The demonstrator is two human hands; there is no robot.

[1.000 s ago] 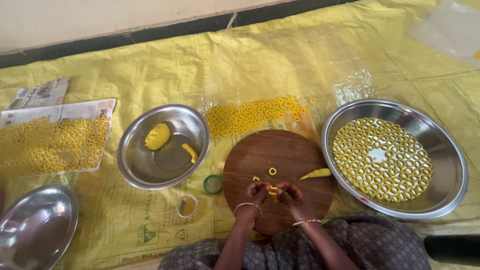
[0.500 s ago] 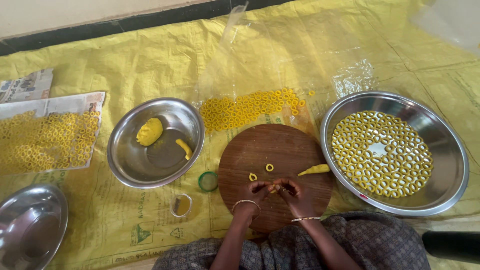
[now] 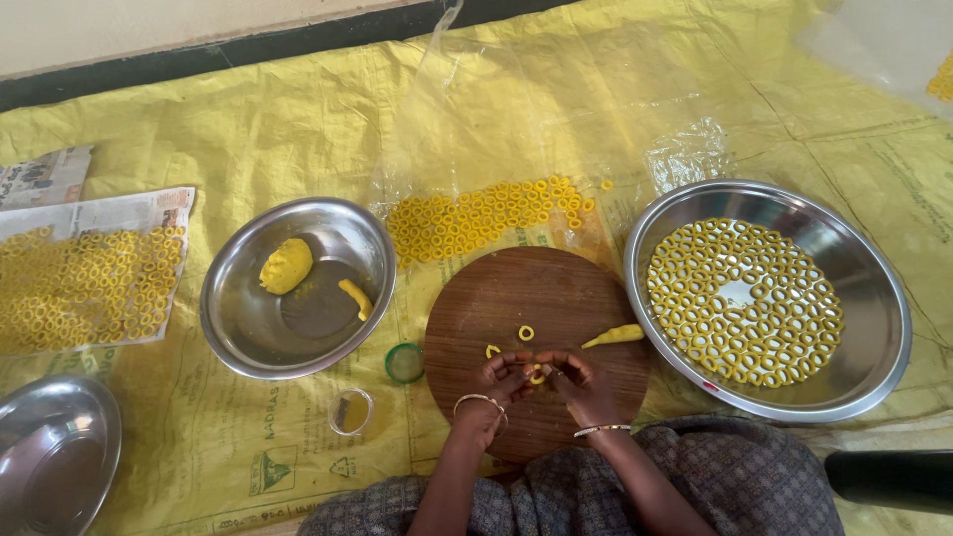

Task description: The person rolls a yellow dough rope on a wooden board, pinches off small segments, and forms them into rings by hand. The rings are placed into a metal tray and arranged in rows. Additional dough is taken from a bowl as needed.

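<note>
Fingertips of the left hand (image 3: 499, 375) and right hand (image 3: 579, 377) pinch together on a small yellow dough piece (image 3: 536, 375) above the round brown wooden board (image 3: 516, 288), apparently curling it. Large steel tray (image 3: 874, 298) holds finished dough rings; steel bowl (image 3: 233, 328) holds a yellow dough lump (image 3: 286, 265).

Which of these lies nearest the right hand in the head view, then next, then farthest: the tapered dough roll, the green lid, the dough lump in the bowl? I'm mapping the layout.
1. Tapered dough roll: on the wooden board, just up and right of the right hand.
2. Green lid: on the yellow sheet, left of the board.
3. Dough lump: far left, inside the steel bowl.
</note>
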